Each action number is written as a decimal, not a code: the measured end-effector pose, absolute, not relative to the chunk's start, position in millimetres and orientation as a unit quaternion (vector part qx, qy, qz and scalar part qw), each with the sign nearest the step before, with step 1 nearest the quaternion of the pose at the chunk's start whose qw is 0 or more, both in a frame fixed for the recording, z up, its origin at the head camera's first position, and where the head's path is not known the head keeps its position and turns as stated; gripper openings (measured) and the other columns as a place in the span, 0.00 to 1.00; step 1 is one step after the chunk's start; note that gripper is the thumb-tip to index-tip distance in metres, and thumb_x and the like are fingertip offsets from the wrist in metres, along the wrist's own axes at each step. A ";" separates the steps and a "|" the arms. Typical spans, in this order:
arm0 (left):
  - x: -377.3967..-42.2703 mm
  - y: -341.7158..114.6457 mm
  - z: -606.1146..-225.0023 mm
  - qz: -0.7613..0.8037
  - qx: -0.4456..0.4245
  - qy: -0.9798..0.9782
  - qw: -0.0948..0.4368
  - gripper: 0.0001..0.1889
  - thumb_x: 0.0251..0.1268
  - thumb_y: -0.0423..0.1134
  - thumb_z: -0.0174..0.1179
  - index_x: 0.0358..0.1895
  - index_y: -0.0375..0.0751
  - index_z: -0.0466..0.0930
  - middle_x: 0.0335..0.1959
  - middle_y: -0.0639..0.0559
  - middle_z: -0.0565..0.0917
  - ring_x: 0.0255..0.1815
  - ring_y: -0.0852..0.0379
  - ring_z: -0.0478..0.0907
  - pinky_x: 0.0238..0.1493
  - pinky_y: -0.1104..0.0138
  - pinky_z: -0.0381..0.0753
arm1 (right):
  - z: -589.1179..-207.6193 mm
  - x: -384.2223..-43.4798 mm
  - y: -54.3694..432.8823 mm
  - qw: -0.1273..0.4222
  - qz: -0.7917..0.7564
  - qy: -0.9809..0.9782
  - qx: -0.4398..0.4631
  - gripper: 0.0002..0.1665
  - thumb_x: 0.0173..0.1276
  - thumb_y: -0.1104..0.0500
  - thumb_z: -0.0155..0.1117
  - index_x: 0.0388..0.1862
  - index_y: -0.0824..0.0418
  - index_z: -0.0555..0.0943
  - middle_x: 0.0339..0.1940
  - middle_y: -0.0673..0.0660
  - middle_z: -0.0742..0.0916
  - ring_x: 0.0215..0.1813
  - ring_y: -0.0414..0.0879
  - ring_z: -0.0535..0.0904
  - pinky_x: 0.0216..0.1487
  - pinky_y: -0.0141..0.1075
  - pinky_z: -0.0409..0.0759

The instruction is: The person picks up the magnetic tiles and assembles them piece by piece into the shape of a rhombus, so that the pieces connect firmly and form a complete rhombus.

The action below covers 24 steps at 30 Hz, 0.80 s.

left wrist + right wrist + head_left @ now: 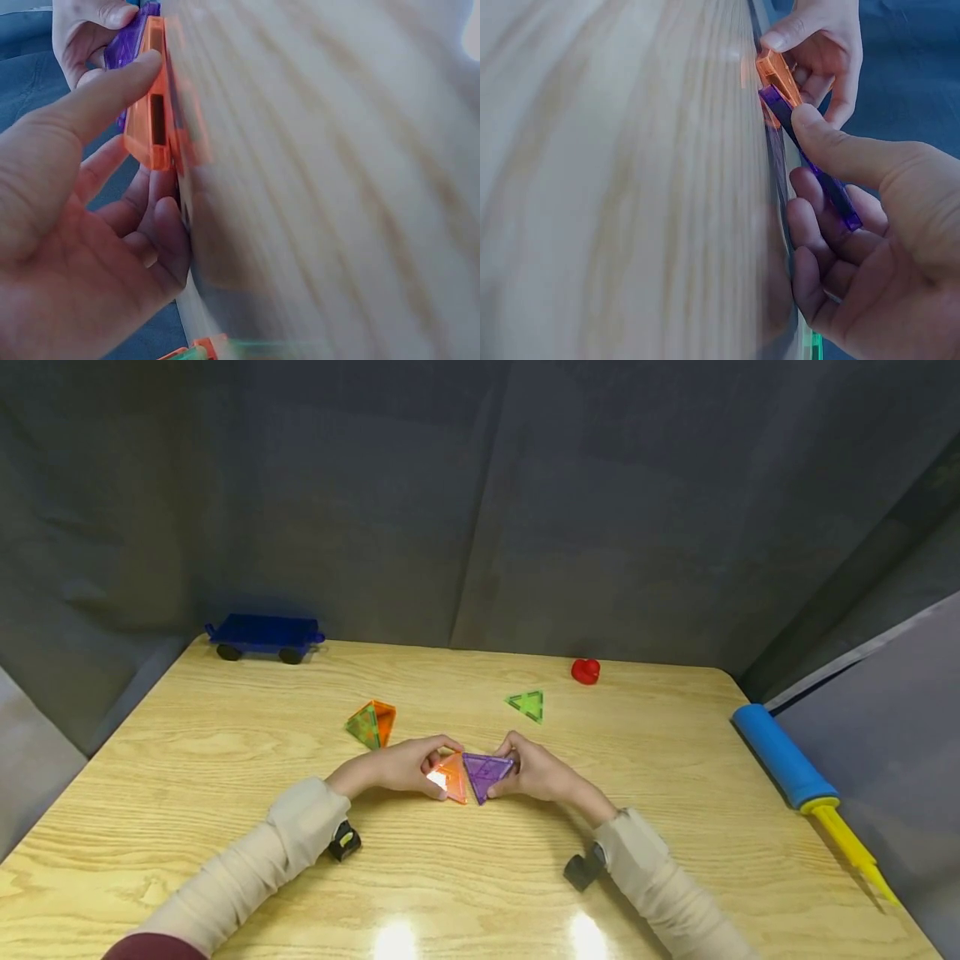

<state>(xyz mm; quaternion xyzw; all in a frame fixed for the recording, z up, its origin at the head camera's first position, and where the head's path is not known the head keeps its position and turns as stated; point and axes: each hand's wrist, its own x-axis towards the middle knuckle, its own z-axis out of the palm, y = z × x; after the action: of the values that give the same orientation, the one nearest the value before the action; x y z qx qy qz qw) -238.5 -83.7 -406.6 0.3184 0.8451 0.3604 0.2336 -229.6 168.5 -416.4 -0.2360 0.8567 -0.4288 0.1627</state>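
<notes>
My left hand [408,766] pinches an orange translucent triangular magnetic tile [452,779] between thumb and fingers. Opposite it, my right hand [538,770] grips a purple triangular magnetic tile [484,774] by its right side. Side by side, the two tiles nearly meet along their facing edges, low over the table. In the left wrist view the orange tile [150,105] overlaps the purple tile [129,41] behind it. The right wrist view has the purple tile [821,172] tilted, its far end right at the orange tile [777,73].
Behind my left hand stands a small green and orange tile pyramid [372,724]. A green triangular tile [529,704] lies beyond my right hand. Farther back are a blue wheeled toy car base [264,635] and a red toy duck [586,671]. A blue and yellow pump [787,760] lies along the right edge.
</notes>
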 end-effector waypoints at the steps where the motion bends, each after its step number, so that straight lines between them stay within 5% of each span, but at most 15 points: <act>1: -238.6 -83.5 -406.4 0.361 0.318 0.845 0.234 0.36 0.55 0.36 0.69 0.68 0.38 0.63 0.35 0.49 0.72 0.33 0.59 0.65 0.35 0.70 0.68 | -416.8 -229.7 168.0 0.160 -0.425 0.859 -0.235 0.26 0.51 0.66 0.76 0.41 0.67 0.68 0.34 0.59 0.86 0.30 0.39 0.79 0.29 0.28 0.76; 24: -237.2 -85.2 -406.5 0.386 0.326 0.832 0.229 0.35 0.55 0.32 0.69 0.66 0.32 0.62 0.37 0.46 0.75 0.32 0.59 0.67 0.34 0.72 0.68 | -414.4 -226.1 161.2 0.134 -0.375 0.887 -0.233 0.23 0.53 0.59 0.75 0.40 0.66 0.72 0.38 0.57 0.84 0.34 0.40 0.76 0.33 0.29 0.74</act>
<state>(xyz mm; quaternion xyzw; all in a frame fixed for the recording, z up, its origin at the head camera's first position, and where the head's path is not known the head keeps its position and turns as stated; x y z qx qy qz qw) -237.2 -85.2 -406.5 0.3260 0.8318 0.3865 0.2291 -226.1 161.2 -414.4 -0.2332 0.8871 -0.3750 0.1341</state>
